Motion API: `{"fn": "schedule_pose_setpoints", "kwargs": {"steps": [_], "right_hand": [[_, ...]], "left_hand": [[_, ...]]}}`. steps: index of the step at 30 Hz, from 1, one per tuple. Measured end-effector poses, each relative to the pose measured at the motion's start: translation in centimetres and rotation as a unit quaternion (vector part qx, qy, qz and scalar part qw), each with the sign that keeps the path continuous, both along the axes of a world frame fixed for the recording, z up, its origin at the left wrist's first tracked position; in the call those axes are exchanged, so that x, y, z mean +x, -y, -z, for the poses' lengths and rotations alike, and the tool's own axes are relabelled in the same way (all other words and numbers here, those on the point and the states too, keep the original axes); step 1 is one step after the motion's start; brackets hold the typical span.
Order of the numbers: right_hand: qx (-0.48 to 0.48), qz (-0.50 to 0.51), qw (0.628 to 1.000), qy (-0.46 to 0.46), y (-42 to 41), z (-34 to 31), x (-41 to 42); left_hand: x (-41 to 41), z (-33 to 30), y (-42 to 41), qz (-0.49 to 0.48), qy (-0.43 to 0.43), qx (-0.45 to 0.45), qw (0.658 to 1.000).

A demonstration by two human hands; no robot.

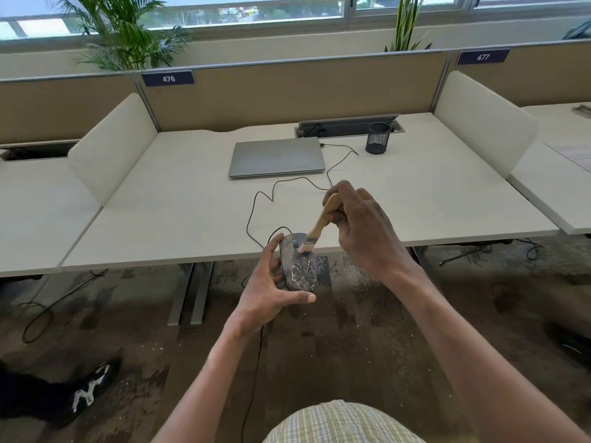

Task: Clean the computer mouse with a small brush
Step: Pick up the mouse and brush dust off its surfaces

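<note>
A dark computer mouse (299,265) blotched with pale dust is held in the air just in front of the desk's near edge. My left hand (270,290) grips it from the left and below, thumb under its rear end. My right hand (363,227) pinches the wooden handle of a small brush (319,222). The brush slants down to the left and its pale bristles touch the mouse's top near the scroll wheel. The mouse's black cable (256,225) loops back over the desk.
On the white desk (179,212) lie a shut grey laptop (276,156) and a black mesh pen cup (378,138). White side dividers flank the desk. Desk legs and loose cables stand on the dark carpet below. A black shoe (91,390) is at the lower left.
</note>
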State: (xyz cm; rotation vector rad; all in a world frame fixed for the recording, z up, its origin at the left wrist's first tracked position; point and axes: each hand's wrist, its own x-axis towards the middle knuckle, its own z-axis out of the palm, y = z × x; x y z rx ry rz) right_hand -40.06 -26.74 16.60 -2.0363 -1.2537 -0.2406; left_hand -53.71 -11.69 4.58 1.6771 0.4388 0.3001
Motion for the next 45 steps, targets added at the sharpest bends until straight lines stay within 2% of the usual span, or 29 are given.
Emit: {"fn": "schedule_pose_setpoints", "kwargs": {"steps": [6,11,17,23,45], "right_hand": [[-0.030,-0.011,0.999,0.032,0.3,0.4,-0.4],[-0.010,-0.007,1.000,0.023,-0.3,0.1,-0.4],[-0.048,-0.004,0.998,0.043,0.0,0.8,-0.6],[-0.004,0.013,1.000,0.008,-0.1,0.8,-0.4],[0.003,0.038,0.999,0.002,1.5,1.9,-0.7]], "left_hand": [[0.0,0.1,-0.5,-0.010,0.004,-0.007,1.000],[0.3,0.3,-0.2,-0.007,0.004,-0.005,1.000],[0.0,0.6,-0.3,-0.007,0.006,-0.017,1.000],[0.0,0.7,-0.4,-0.006,0.015,-0.014,1.000],[-0.7,0.6,-0.5,-0.019,0.026,-0.005,0.999]]}}
